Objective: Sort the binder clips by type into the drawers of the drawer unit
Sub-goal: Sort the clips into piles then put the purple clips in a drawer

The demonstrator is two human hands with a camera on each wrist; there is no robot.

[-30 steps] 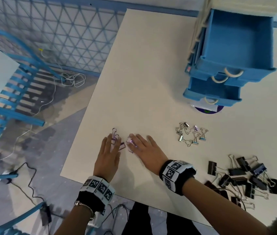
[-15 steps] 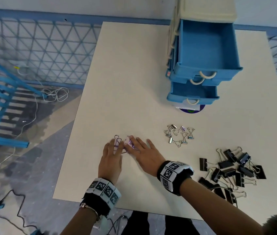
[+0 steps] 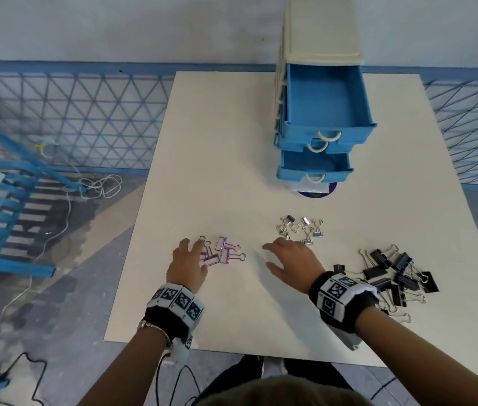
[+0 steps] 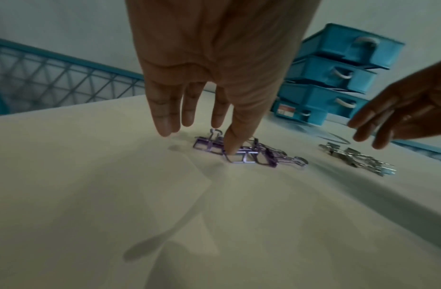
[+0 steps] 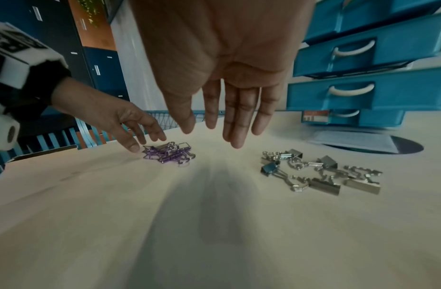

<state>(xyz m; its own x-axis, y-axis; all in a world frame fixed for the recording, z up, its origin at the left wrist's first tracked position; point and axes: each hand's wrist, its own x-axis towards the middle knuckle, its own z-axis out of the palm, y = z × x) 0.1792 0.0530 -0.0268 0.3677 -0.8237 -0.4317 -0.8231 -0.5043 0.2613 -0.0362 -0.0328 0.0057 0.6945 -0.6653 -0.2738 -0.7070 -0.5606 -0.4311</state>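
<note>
A small heap of purple wire binder clips lies near the table's front left. My left hand hovers over its left side with straight fingers, the thumb tip touching one clip. My right hand floats open above the bare table between the purple heap and the silver clips. Black clips lie at the right. The blue drawer unit stands at the back with its top drawer and a lower one pulled out.
The cream table ends close to my wrists at the front and beside my left hand. A paper slip on a dark disc lies under the drawer unit's front. Blue mesh fencing and cables are off the table's left.
My right hand has left the purple clips and moved right, toward the silver pile. My left hand stays at the purple heap, which is now bunched together. The head view has shifted.
</note>
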